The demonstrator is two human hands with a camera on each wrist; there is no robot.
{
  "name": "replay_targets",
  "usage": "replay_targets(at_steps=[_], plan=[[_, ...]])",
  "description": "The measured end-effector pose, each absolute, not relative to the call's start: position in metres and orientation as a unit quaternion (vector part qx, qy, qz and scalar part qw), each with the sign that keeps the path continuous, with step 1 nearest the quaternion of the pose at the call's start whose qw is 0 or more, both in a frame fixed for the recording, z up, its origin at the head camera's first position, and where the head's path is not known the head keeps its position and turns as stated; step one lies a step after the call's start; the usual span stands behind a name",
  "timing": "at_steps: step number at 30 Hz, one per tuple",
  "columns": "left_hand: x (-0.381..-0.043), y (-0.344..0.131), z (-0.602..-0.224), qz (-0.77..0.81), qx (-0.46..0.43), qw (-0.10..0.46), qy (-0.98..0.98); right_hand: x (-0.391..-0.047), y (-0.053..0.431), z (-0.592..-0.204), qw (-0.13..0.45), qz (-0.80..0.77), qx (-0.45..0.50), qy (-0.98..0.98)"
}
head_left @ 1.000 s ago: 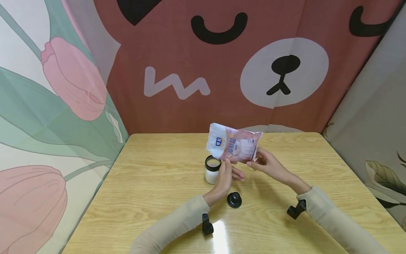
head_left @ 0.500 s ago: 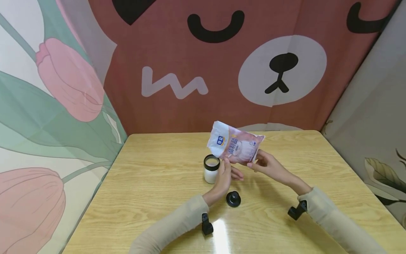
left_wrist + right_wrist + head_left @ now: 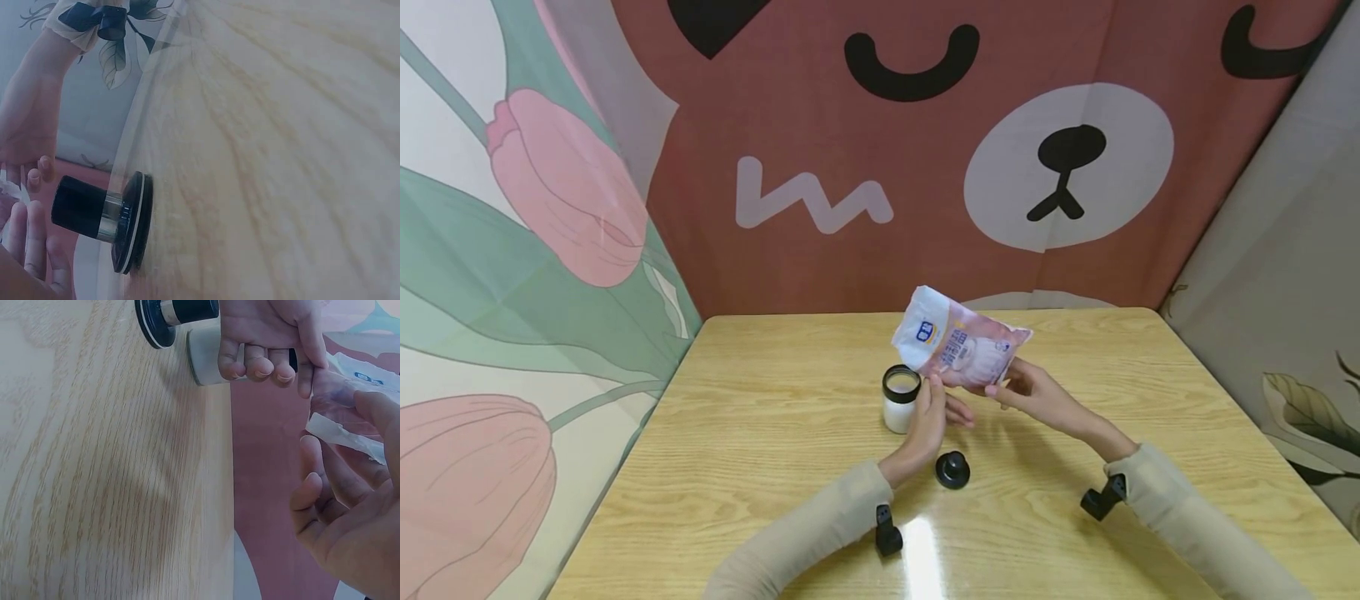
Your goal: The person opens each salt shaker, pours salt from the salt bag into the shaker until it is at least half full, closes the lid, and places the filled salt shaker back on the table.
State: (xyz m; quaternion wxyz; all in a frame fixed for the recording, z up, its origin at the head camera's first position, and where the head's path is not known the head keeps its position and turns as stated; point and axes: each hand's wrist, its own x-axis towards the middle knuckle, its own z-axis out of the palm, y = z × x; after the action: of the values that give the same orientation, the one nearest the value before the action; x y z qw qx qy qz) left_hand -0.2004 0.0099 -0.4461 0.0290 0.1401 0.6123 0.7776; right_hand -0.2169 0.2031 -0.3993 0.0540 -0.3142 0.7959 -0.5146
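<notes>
Packet aslant in the right grip

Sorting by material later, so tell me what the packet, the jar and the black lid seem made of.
Packet: probably thin plastic film, slightly glossy, creased along its edges.
Jar: perhaps glass or clear plastic, smooth; its edge looks translucent.
Black lid: likely glossy plastic, judging by highlights, with a shiny silver, metal-looking collar.
</notes>
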Motion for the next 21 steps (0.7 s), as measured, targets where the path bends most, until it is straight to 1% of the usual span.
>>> replay_targets(at_steps=[6, 9, 11, 16, 21], plan=[[-0.193, 0.009, -0.436, 0.772, 0.125, 0.025, 0.623, -0.215, 0.204, -0.401, 0.051, -0.498, -0.307, 0.809], [-0.191, 0.009, -0.436, 0.759, 0.111, 0.015, 0.641, -0.215, 0.205, -0.404, 0.053, -0.489, -0.299, 0.818], [-0.195, 0.011, -0.443, 0.749, 0.105, 0.002, 0.655, -0.215, 0.206, -0.406, 0.053, -0.481, -0.294, 0.824], [-0.196, 0.010, -0.445, 0.731, 0.123, -0.015, 0.671, -0.213, 0.206, -0.408, 0.059, -0.469, -0.289, 0.833], [-0.188, 0.008, -0.429, 0.726, 0.141, -0.004, 0.673, -0.211, 0.206, -0.410, 0.067, -0.472, -0.286, 0.831]])
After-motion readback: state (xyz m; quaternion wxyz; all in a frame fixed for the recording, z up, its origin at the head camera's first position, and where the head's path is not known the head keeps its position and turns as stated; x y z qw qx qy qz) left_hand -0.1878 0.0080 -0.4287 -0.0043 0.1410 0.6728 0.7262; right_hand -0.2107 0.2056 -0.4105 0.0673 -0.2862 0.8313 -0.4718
